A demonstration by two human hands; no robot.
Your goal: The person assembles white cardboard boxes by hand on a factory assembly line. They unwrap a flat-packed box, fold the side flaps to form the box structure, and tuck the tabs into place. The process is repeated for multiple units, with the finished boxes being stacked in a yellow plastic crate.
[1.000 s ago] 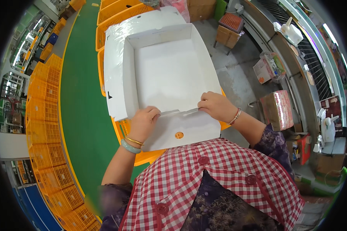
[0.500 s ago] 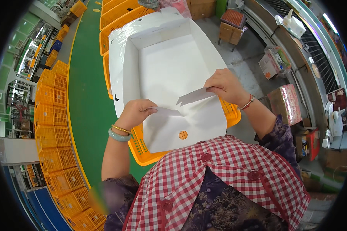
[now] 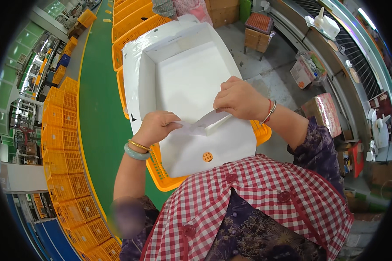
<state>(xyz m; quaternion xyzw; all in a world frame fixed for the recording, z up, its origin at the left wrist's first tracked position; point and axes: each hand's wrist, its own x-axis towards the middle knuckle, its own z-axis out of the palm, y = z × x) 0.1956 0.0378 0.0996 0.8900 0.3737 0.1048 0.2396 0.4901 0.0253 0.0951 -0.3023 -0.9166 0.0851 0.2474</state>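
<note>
Well left of the one white box point(image 3: 191, 78), yellow crates point(image 3: 65, 158) stand in line (too overlapped to count). My left hand point(image 3: 156, 125), two bangles point(image 3: 136, 151) at its wrist, pinches the box's near flap point(image 3: 188, 128) in its fingers point(image 3: 173, 119). The box, one round hole point(image 3: 207, 157) in its near panel point(image 3: 235, 145), sits over a yellow basket point(image 3: 159, 176). My right hand point(image 3: 241, 99) grips the flap farther right. One red-topped stool point(image 3: 259, 30) stands right of the box.

white box point(image 3: 191, 78), red-and-white checked apron point(image 3: 263, 193), orange crates point(image 3: 61, 163), green floor point(image 3: 101, 130), blurred left sleeve point(image 3: 151, 213) probably purple
</note>
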